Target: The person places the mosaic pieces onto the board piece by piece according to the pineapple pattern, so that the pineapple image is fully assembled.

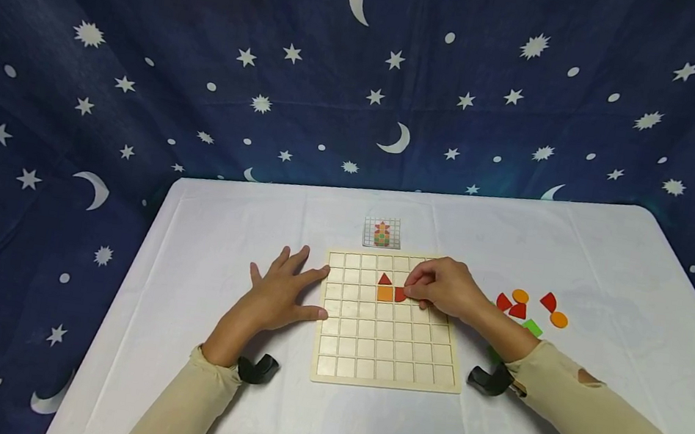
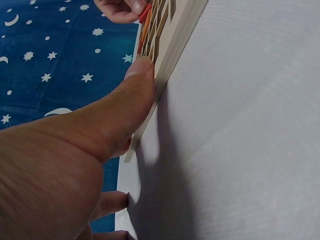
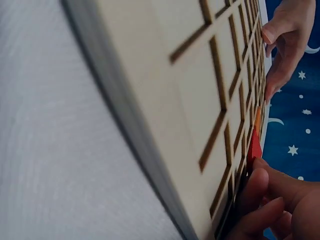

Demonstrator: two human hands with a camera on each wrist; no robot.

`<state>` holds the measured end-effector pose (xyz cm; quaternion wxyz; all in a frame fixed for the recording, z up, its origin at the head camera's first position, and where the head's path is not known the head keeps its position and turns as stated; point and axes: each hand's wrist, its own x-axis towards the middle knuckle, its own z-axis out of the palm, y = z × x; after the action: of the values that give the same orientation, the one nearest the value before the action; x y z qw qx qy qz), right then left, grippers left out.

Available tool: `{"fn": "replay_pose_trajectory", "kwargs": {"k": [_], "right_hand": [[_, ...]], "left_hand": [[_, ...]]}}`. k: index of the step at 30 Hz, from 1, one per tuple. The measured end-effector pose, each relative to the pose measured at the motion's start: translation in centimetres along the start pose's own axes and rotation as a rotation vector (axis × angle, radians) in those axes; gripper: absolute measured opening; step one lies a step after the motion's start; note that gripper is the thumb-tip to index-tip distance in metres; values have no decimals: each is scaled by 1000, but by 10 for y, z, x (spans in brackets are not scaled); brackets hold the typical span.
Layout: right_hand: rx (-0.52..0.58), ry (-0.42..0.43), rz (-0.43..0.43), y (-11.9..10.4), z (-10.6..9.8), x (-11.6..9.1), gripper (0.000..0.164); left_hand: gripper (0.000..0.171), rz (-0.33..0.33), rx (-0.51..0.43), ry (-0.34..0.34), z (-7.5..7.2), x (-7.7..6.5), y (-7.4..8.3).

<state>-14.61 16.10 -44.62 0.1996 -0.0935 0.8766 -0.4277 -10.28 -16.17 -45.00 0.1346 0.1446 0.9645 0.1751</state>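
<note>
A wooden grid board (image 1: 386, 371) lies on the table with a red triangle (image 1: 385, 279) and, just below it, an orange square (image 1: 385, 294) in its cells. Right of the square is a red fan-shaped piece (image 1: 399, 295), pinched at its right side by my right hand (image 1: 444, 288); the fingertips partly cover it. The red piece (image 3: 254, 149) also shows by the thumb in the right wrist view. My left hand (image 1: 278, 296) has its fingers spread, with thumb and index finger touching the board's left edge. In the left wrist view the thumb (image 2: 135, 90) rests against that edge.
Behind the board lies a small pattern card (image 1: 382, 232) with a coloured figure on a grid. Several loose pieces lie right of the board: red fan shapes (image 1: 548, 302), orange discs (image 1: 559, 319) and green pieces (image 1: 533, 327), some partly under the right forearm. A starry curtain (image 1: 314, 71) hangs behind the table.
</note>
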Motion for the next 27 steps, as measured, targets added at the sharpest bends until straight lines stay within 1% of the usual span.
{"fn": "replay_pose_trajectory", "kwargs": {"k": [3, 6, 11, 14, 17, 27], "right_hand": [[-14, -2, -12, -1, 0, 0, 6], [-6, -21, 17, -1, -2, -1, 5], [8, -56, 74, -1, -5, 0, 15], [5, -50, 74, -2, -4, 1, 17], [2, -44, 63, -2, -3, 1, 16], [-21, -45, 69, -1, -2, 4, 15]], "left_hand": [[83, 1, 2, 0, 0, 0, 0], [83, 3, 4, 1, 0, 0, 0], [84, 2, 5, 2, 0, 1, 0], [84, -1, 4, 0, 1, 1, 0], [84, -3, 4, -1, 1, 1, 0], [84, 0, 5, 3, 1, 1, 0]]}}
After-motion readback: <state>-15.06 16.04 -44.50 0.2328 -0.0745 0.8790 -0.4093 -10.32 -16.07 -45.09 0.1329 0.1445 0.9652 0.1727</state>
